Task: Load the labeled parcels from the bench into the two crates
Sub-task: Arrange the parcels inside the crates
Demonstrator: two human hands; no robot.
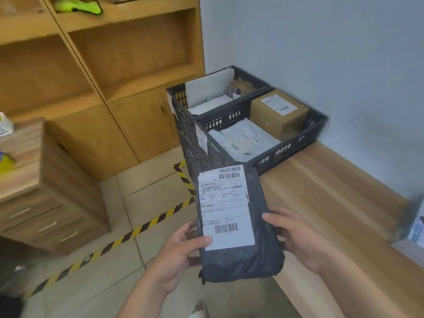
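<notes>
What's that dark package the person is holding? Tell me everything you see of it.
The dark grey plastic mailer bag is soft, wrinkled and oblong, bulging at its near end. A large white shipping label with barcodes top and bottom covers much of its front. It is held in the air, label facing up. The left hand grips its left edge, thumb on the label; the right hand grips its right edge.

Soft even indoor light, blurred wide-angle edges
</notes>
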